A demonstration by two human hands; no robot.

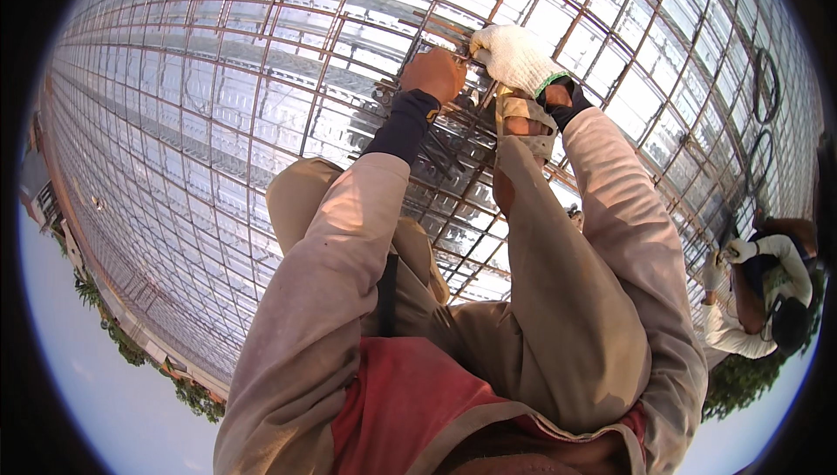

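On my far left, beyond the grid's edge, I see green foliage [122, 335]. From there the rusty steel bar grid [331, 44] spreads across the view, over shiny ribbed metal sheeting [370, 48]. My left hand [433, 74] is curled into a fist at the grid, near the middle; I cannot tell what, if anything, it pinches. Just nearer lie short dark strands or rods [443, 157]. Right beside, my right hand [514, 57], in a white knitted glove, has its fingers bent toward the same spot; their grip is hidden from me. My foot [523, 122] is planted just nearer than that glove.

I expect the bars to be stiff, rough and heavy as a whole, hardly fragile; I would take hold close to a crossing, where they should give least. The sheeting looks slicker.

Farther right are black cable loops [777, 83], then a co-worker [767, 292] in white gloves. I can read no brand, label or writing; a small mark on my left cuff [410, 126] is too tiny.
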